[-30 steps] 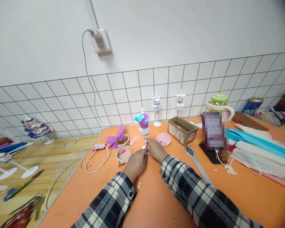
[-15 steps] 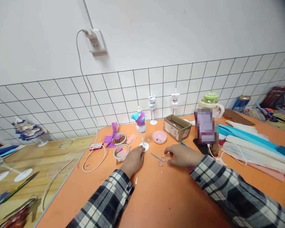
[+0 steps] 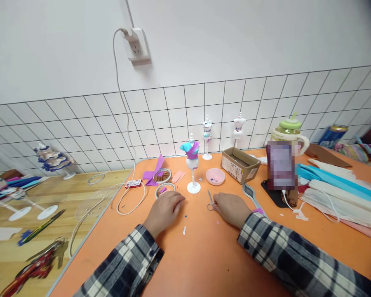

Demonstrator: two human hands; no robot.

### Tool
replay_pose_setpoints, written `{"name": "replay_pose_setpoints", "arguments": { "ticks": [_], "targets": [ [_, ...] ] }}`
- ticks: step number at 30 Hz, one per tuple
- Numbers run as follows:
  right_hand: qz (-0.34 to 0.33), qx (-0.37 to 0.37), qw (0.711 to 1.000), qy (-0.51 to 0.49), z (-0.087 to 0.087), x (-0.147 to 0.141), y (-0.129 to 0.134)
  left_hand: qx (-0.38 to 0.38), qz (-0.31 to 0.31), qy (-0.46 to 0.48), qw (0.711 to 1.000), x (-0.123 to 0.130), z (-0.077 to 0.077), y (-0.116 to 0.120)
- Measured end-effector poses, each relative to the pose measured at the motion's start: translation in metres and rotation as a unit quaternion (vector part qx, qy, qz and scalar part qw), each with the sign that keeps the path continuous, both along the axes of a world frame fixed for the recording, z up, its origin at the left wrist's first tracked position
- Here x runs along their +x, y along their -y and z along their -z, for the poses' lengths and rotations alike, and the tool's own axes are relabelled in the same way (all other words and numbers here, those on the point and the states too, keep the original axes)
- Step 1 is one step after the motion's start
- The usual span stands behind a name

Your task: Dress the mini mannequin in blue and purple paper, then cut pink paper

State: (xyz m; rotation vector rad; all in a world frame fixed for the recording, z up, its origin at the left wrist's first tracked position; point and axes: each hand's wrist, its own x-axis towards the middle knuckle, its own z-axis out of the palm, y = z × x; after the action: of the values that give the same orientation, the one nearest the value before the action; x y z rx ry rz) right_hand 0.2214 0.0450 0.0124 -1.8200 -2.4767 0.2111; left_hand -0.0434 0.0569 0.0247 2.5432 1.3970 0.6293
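Two risks: my right hand (image 3: 231, 207) touches the small scissors (image 3: 210, 199), pinching or not I can't tell; a weak grip could drop them, a leftward swing topple the miniature dress form (image 3: 192, 162) standing near my loosely curled, empty left hand (image 3: 164, 209).

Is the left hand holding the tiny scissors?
No, the scissors are at the right hand, with the left hand apart from them.

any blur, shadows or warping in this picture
In the head view, the phone is blurred into blocks, a faint shadow lies under the socket, the tiles look skewed towards both sides, and the top right corner goes dark.
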Motion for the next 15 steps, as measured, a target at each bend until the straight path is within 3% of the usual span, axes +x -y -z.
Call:
{"name": "replay_pose_setpoints", "arguments": {
  "ticks": [5,9,12,15],
  "targets": [
    [0.001,0.002,1.000,-0.014,0.003,0.026,0.000,0.051,-0.055,-0.055,0.996,-0.044,-0.002,0.004],
    [0.004,0.008,0.998,-0.060,0.007,0.034,0.002,0.092,-0.044,-0.009,0.995,-0.046,0.001,0.007],
    [-0.024,0.078,0.989,-0.126,0.017,0.049,0.009,0.085,0.042,0.032,0.995,-0.026,0.004,0.019],
    [-0.024,0.190,0.975,-0.115,0.025,0.095,0.019,0.015,0.159,0.007,0.987,-0.008,0.010,0.031]
  ]
}}
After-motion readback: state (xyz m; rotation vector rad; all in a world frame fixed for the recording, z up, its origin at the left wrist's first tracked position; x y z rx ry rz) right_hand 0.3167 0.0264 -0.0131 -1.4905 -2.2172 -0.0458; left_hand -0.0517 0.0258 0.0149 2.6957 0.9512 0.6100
